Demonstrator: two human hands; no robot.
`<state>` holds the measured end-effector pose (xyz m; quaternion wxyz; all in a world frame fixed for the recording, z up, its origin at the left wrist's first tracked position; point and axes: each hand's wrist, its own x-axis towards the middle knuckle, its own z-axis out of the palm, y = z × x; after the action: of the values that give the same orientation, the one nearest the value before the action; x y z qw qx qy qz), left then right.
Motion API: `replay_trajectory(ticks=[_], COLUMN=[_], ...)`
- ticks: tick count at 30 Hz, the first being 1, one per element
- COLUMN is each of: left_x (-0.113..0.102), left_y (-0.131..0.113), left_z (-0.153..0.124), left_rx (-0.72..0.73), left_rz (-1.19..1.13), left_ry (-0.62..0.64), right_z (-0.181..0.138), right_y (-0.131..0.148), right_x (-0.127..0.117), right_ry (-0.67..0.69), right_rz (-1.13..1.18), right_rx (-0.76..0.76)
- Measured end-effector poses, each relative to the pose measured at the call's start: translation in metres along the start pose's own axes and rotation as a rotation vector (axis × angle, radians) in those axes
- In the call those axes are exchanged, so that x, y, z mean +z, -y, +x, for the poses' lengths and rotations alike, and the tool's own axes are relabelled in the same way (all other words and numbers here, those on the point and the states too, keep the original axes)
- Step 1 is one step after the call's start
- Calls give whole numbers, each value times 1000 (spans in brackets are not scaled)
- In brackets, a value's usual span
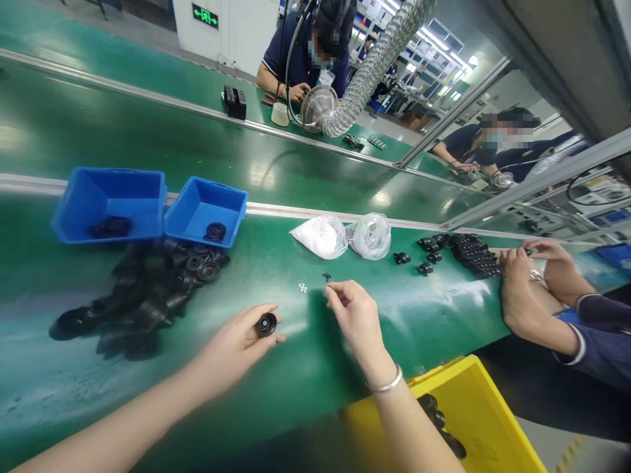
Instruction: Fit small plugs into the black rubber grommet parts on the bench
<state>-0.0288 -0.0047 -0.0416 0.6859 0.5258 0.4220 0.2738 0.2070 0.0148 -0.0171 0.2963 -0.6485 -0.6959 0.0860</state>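
Green counter (pixel 276 266) runs across the frame and carries most of the parts. Yellow bin (pixel 486 401) at lower right, some black parts inside. Heap of black round parts (pixel 162 295) sits loose mid-left, in front of two blue bins, left one (pixel 113 240) and right one (pixel 200 232); I'd guess it's placed there for easy left-side reach. Left hand (pixel 244 335), lower centre: grip closed around a black cup-shaped part (pixel 267 324), round opening facing the camera, presumably so the inside stays visible. Right hand (pixel 353 312), right of centre: thumb and index close together; can't tell from here if that grip has anything in it. Two clear plastic bags behind, left (pixel 323 238) and right (pixel 372 238). Small white pieces (pixel 302 288) and tiny dark bits (pixel 327 276) lie between the hands and bags, probably for short pick distance.
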Motion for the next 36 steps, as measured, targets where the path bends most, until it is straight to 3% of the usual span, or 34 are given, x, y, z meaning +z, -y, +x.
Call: replay_trajectory(ticks=[5,24,27,31,36], left_x=[0,-3,-3,-4,-5], left_y=[-3,-6,-3,-2,-11], left_z=[1,-1,0,1,0], left_rx=[-33,31,33,32,76], left_rz=[1,24,10,-49,148], left_ry=[10,47,52,51,-9], right_z=[10,23,16,-4,-21], right_y=[-34,-40,-24,22,54], right_x=[9,15,13,18,35], right_ry=[6,44,54,192,333], right_rz=[-147,-22,18,249,430], right_rx=[18,-1,-3,-163,-256])
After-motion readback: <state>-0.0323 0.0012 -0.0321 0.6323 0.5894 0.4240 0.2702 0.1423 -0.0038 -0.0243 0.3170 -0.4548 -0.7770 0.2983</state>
